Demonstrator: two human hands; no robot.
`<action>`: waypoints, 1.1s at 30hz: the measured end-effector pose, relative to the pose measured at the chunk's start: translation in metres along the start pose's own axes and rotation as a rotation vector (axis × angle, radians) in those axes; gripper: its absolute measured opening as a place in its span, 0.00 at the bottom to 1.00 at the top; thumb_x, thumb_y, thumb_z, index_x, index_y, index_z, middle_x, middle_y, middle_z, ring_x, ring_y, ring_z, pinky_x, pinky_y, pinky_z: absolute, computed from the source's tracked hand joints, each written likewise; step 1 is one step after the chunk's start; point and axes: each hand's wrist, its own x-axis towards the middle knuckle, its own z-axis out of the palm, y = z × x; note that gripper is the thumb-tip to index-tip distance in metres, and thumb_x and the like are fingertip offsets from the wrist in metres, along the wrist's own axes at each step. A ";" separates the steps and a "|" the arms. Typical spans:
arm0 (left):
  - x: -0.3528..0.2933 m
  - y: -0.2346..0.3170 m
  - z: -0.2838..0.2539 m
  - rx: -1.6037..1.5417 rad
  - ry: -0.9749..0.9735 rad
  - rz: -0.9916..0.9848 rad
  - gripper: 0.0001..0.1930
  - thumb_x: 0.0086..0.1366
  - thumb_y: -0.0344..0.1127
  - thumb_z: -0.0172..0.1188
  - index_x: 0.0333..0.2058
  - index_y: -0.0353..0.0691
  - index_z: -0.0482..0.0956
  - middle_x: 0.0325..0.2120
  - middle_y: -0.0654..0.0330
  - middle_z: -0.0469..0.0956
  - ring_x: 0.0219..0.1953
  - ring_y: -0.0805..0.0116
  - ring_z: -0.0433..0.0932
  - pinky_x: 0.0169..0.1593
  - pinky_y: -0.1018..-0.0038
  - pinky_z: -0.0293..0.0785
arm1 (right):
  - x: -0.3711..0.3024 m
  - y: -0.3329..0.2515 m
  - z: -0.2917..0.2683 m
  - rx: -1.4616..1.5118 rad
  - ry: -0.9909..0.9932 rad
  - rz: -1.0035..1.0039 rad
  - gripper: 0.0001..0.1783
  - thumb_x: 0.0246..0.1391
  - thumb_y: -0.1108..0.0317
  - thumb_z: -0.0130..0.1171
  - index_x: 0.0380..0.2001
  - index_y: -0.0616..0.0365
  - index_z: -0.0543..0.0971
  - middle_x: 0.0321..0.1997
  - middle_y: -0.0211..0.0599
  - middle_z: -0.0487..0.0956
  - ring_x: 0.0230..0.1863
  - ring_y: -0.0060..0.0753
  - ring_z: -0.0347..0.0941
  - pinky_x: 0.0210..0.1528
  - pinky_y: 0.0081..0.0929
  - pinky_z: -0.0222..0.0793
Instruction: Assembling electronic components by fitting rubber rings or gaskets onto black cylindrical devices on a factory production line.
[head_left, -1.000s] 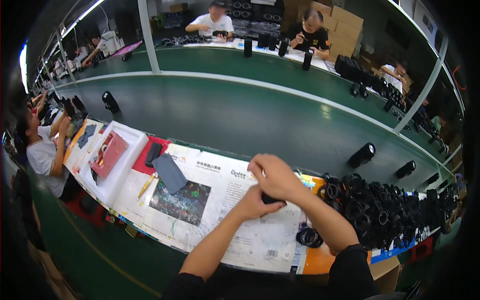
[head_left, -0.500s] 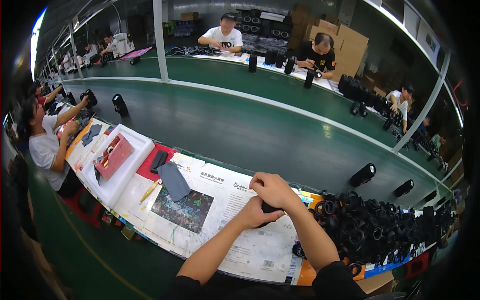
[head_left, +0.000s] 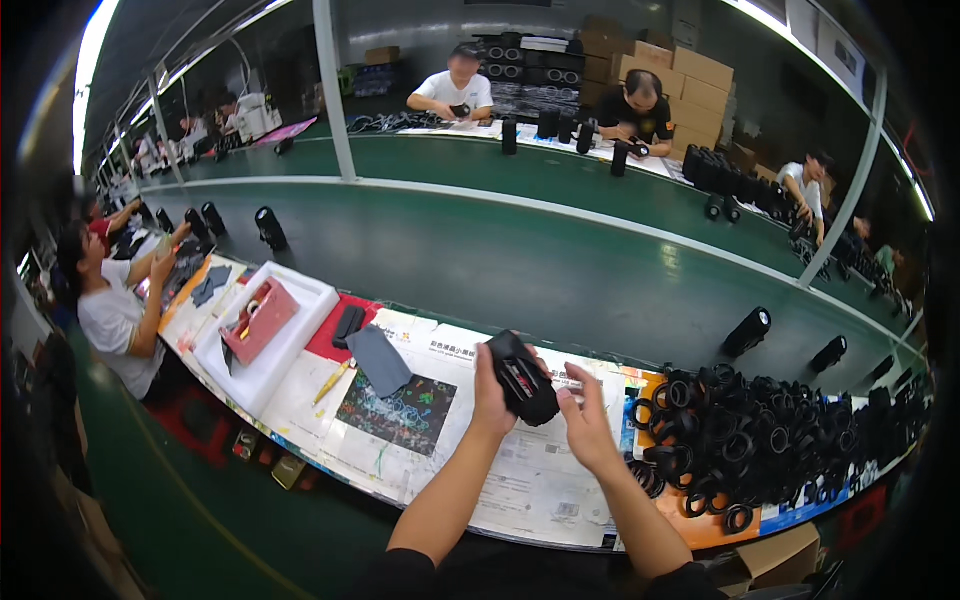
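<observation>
Above the paper-covered bench, a black cylindrical speaker (head_left: 523,380) is tilted, with an oblong panel on its side facing up. My left hand (head_left: 488,402) is closed around its left side. Close to the speaker's right end is my right hand (head_left: 590,420), fingers apart and curved, thumb toward the rim; whether the thumb touches it I cannot tell. Beneath both hands lie white printed sheets (head_left: 500,490). To the left, a grey cloth (head_left: 380,362) rests by a dark printed picture (head_left: 400,412) and a yellow pen (head_left: 333,383).
A large heap of black rings (head_left: 735,447) covers the bench's right side. A white foam tray (head_left: 322,295) holding a red fixture (head_left: 265,325) stands left. Behind the bench runs a green conveyor belt (head_left: 450,265) carrying black speakers (head_left: 748,332). A co-worker (head_left: 118,325) sits left.
My hands were wrapped together over the black speaker; now the right hand has come away to the right and opened. The left has turned the speaker so its side panel shows. The view has shifted slightly.
</observation>
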 end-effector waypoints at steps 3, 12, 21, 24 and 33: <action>0.000 0.006 -0.010 -0.021 0.054 0.074 0.40 0.78 0.78 0.38 0.64 0.49 0.73 0.47 0.55 0.83 0.50 0.50 0.85 0.59 0.50 0.84 | -0.013 -0.006 0.025 0.630 -0.190 0.623 0.38 0.83 0.37 0.34 0.80 0.54 0.60 0.74 0.50 0.72 0.55 0.45 0.82 0.50 0.37 0.80; -0.005 0.021 0.010 0.365 -0.055 0.008 0.33 0.79 0.60 0.60 0.64 0.34 0.71 0.56 0.45 0.80 0.57 0.49 0.85 0.61 0.53 0.85 | -0.037 0.000 0.048 1.060 -0.060 0.582 0.42 0.83 0.35 0.30 0.64 0.63 0.76 0.50 0.46 0.84 0.42 0.38 0.80 0.44 0.34 0.75; 0.003 0.017 -0.010 0.392 -0.087 -0.003 0.42 0.66 0.63 0.74 0.64 0.31 0.75 0.55 0.50 0.83 0.55 0.59 0.85 0.62 0.62 0.83 | -0.040 0.002 0.045 1.133 0.036 0.449 0.39 0.81 0.34 0.38 0.77 0.51 0.52 0.65 0.53 0.74 0.49 0.45 0.82 0.48 0.39 0.80; 0.004 0.015 -0.015 0.425 -0.046 -0.008 0.44 0.70 0.67 0.68 0.66 0.30 0.74 0.55 0.50 0.83 0.55 0.60 0.85 0.62 0.64 0.82 | -0.041 -0.008 0.047 1.160 -0.005 0.412 0.39 0.80 0.34 0.38 0.76 0.50 0.51 0.66 0.55 0.73 0.50 0.48 0.82 0.48 0.41 0.81; 0.002 0.015 -0.002 0.729 -0.114 -0.032 0.25 0.74 0.52 0.66 0.53 0.35 0.78 0.47 0.53 0.86 0.51 0.66 0.84 0.59 0.69 0.80 | -0.043 0.000 0.041 1.190 0.153 0.510 0.29 0.84 0.40 0.37 0.72 0.48 0.55 0.61 0.54 0.75 0.44 0.47 0.81 0.44 0.41 0.79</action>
